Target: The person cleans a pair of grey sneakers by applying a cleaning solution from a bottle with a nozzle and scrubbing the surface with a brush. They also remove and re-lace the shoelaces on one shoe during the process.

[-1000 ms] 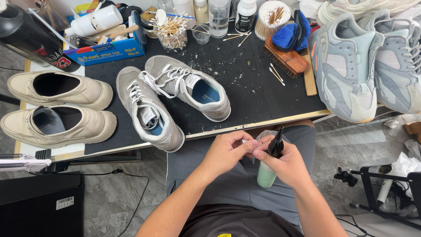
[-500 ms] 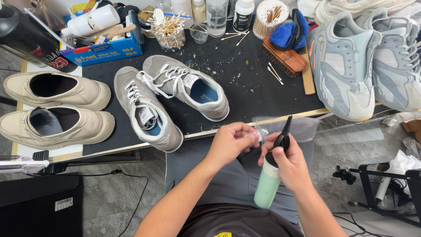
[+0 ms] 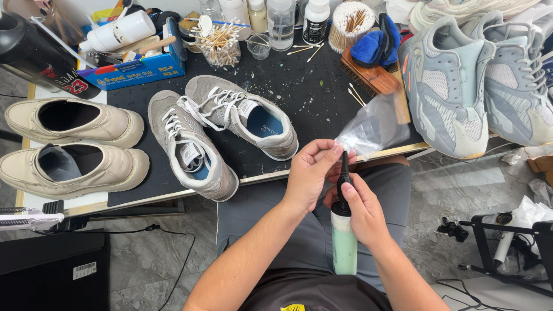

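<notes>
At far left on the bench [image 3: 322, 109], 2 beige shoes [image 3: 75, 144], one behind the other, openings up. Right of them, 2 grey sneakers [image 3: 222, 135] with white laces, side by side on the black mat, toes toward the near edge. Behind, a blue box [image 3: 138, 66], a jar of cotton swabs [image 3: 220, 43] and several bottles [image 3: 282, 20]. Lower centre, over a lap in grey shorts, left hand [image 3: 311, 173] curled, thumb and fingertips pinching the clear plastic bag [image 3: 371, 129] at the nozzle tip. Just right, right hand [image 3: 363, 210] wrapped around the upright green tube [image 3: 344, 247] at its black nozzle, both hands touching. Bag lifted up and right, above the bench edge. Further right, a wooden brush [image 3: 371, 78] under a blue cloth [image 3: 374, 46], then 2 pale blue sneakers [image 3: 478, 80] at the bench's right end.
</notes>
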